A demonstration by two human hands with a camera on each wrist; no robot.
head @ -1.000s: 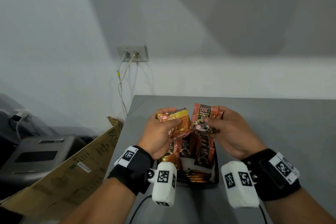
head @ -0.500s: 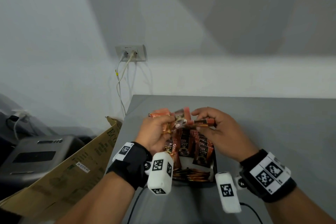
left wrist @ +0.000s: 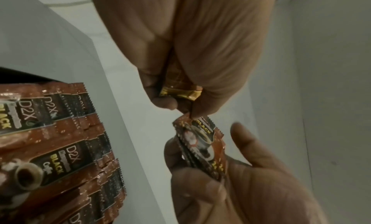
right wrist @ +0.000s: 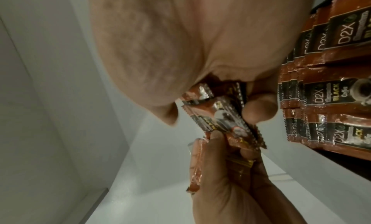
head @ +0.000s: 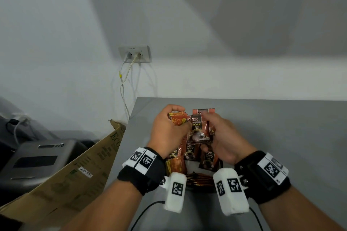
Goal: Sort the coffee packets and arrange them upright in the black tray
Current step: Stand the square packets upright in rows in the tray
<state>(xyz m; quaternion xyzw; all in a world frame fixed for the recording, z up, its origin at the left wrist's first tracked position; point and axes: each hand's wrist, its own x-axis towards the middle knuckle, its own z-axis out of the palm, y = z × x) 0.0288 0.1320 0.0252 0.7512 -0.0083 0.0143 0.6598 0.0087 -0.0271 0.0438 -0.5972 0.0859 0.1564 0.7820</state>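
Over the black tray [head: 221,165], my left hand [head: 170,125] grips a small bunch of orange-gold coffee packets [head: 177,119]. My right hand [head: 223,137] pinches several brown D2X black coffee packets [head: 197,129], held upright and facing me. The two bunches touch between the hands. In the left wrist view the left thumb [left wrist: 210,84] meets the top edge of the black coffee packets [left wrist: 202,141]. Rows of black coffee packets [head: 208,157] stand upright in the tray, with orange ones [head: 176,165] at its left. The tray's floor is hidden.
The tray sits near the left edge of a grey table [head: 281,127]. Thin stick packets [head: 201,181] lie flat at its near end. A cardboard box [head: 75,174] and a grey machine [head: 35,159] stand left of the table. Cables hang from a wall socket [head: 134,53].
Half a second ago the packets lay tipped flat between the hands. Now the black coffee packets stand upright in my right hand, facing me, and the orange bunch stays in my left.
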